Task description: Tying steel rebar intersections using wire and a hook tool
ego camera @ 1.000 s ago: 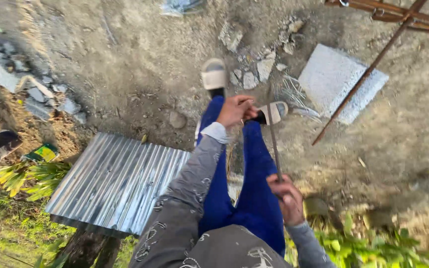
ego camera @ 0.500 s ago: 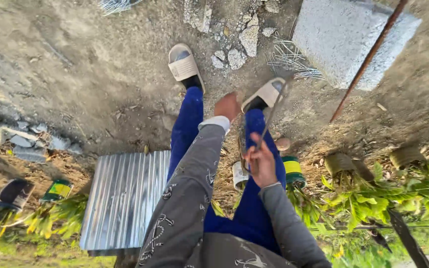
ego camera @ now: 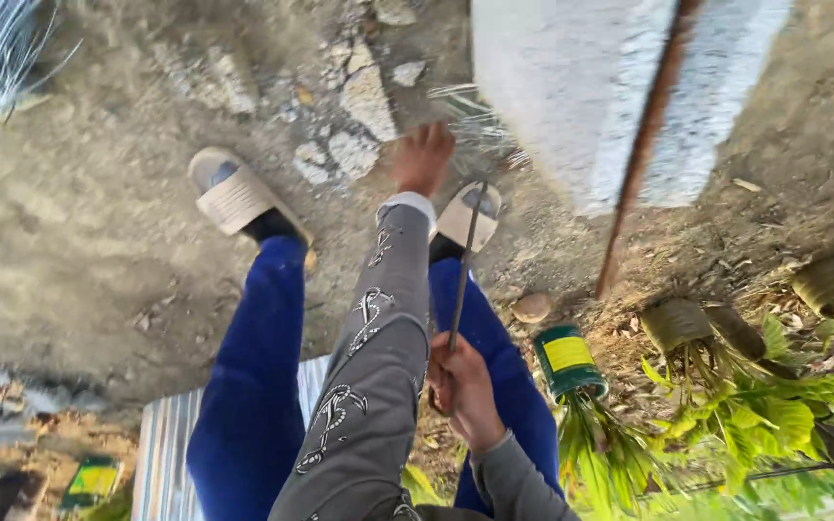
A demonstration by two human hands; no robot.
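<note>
Bare dirt ground (ego camera: 79,251) with stones fills the view. Compared with half a second ago, the left hand (ego camera: 424,156) has stretched farther forward, fingers loosely curled and holding nothing. The right hand (ego camera: 463,388) stays closed around the thin rod (ego camera: 464,265), which points forward beside the right sandal (ego camera: 468,214).

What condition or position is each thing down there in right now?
Left hand: stretched out, empty, over the ground.
Right hand: closed around thin rod.
Thin rod: held, pointing away.
Green can: holds a plant.
Rusty bar: leaning across pale slab.
Corrugated sheet: lying flat.
</note>
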